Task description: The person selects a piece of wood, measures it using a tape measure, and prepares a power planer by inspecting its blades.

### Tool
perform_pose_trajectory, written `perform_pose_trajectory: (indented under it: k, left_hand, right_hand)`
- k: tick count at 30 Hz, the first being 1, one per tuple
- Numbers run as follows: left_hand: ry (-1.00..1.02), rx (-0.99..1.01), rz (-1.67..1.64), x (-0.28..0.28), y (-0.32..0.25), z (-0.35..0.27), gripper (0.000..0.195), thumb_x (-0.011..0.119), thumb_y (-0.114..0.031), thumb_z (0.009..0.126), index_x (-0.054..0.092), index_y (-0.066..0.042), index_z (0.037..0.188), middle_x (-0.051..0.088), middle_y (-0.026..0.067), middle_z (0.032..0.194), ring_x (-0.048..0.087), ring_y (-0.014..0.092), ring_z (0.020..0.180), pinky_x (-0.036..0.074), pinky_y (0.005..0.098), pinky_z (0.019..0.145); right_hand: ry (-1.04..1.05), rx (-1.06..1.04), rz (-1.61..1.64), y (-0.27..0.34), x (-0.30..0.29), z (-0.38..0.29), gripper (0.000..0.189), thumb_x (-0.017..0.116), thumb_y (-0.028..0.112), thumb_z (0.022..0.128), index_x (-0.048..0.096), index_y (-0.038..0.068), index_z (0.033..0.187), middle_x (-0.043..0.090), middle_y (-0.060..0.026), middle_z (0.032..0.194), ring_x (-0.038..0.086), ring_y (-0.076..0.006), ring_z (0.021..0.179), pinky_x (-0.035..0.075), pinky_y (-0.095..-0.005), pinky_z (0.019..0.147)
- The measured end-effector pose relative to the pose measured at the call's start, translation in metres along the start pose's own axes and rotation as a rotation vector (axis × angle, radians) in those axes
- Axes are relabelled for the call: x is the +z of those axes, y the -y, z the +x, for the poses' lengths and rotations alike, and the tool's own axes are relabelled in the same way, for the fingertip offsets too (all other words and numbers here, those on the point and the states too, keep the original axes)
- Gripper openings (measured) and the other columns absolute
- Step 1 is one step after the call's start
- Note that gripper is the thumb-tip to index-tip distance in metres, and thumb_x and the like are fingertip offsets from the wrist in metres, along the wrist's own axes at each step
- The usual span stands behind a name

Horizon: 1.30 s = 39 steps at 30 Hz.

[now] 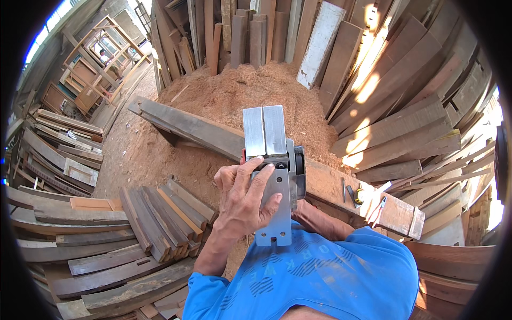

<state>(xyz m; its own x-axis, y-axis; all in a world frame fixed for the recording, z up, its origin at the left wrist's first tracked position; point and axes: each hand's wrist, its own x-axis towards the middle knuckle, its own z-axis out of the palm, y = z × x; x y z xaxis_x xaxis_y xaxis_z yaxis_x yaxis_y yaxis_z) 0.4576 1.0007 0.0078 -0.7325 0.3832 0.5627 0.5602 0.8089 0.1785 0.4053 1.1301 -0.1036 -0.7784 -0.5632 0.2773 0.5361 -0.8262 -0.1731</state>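
Observation:
An electric hand planer is turned over in front of my chest, its metal sole facing up. My left hand lies against it, with the index and middle fingertips touching the cutter area between the two sole plates. The left thumb rests on the lower plate, and the fingers are spread. My right forearm reaches behind the planer and bears it from beneath; the planer hides most of that hand. Under the tool runs a long wooden beam, crossing the view diagonally.
On the beam's right end lie a tape measure, pliers and a pencil-like stick. Wood shavings cover the floor ahead. Stacked boards lie left, and leaning planks stand right. A person is far off, upper left.

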Motion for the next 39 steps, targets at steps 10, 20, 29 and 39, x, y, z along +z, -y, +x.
perform_pose_trajectory:
  k: [10, 20, 29, 39]
  left_hand:
    - [-0.009, -0.084, 0.085, 0.003, -0.004, 0.002, 0.055, 0.059, -0.04, 0.091, 0.065, -0.004, 0.132, 0.055, 0.0129, 0.125, 0.041, 0.031, 0.115, 0.026, 0.0472, 0.101]
    - [-0.147, -0.069, 0.078, 0.013, 0.003, 0.0, 0.051, 0.066, -0.036, 0.084, 0.068, -0.007, 0.126, 0.042, 0.0236, 0.146, 0.035, 0.037, 0.124, 0.024, 0.0503, 0.102]
    - [-0.183, -0.094, 0.032, 0.01, 0.008, -0.015, 0.047, 0.066, -0.037, 0.085, 0.071, -0.009, 0.122, 0.053, 0.0156, 0.128, 0.042, 0.034, 0.118, 0.029, 0.0479, 0.101]
    - [-0.18, -0.028, 0.103, -0.004, 0.028, -0.007, 0.066, 0.069, -0.045, 0.088, 0.056, -0.008, 0.141, 0.039, 0.0259, 0.149, 0.041, 0.039, 0.127, 0.029, 0.0497, 0.109]
  right_hand:
    - [-0.013, 0.005, -0.004, -0.001, -0.002, 0.002, 0.055, 0.053, 0.036, 0.103, 0.042, 0.007, 0.148, 0.05, -0.0149, 0.146, 0.052, -0.0273, 0.132, 0.047, -0.0445, 0.111]
    - [-0.03, 0.011, -0.013, -0.003, -0.004, 0.004, 0.054, 0.053, 0.036, 0.103, 0.043, 0.007, 0.147, 0.05, -0.0151, 0.145, 0.053, -0.0273, 0.131, 0.048, -0.0444, 0.11]
    - [-0.033, 0.022, -0.021, -0.007, -0.005, 0.007, 0.054, 0.053, 0.036, 0.103, 0.043, 0.006, 0.147, 0.051, -0.0152, 0.144, 0.054, -0.0273, 0.13, 0.048, -0.0444, 0.109]
    - [0.043, 0.001, -0.011, -0.009, -0.005, 0.006, 0.053, 0.053, 0.037, 0.103, 0.044, 0.006, 0.146, 0.052, -0.0154, 0.143, 0.055, -0.0273, 0.128, 0.049, -0.0443, 0.108]
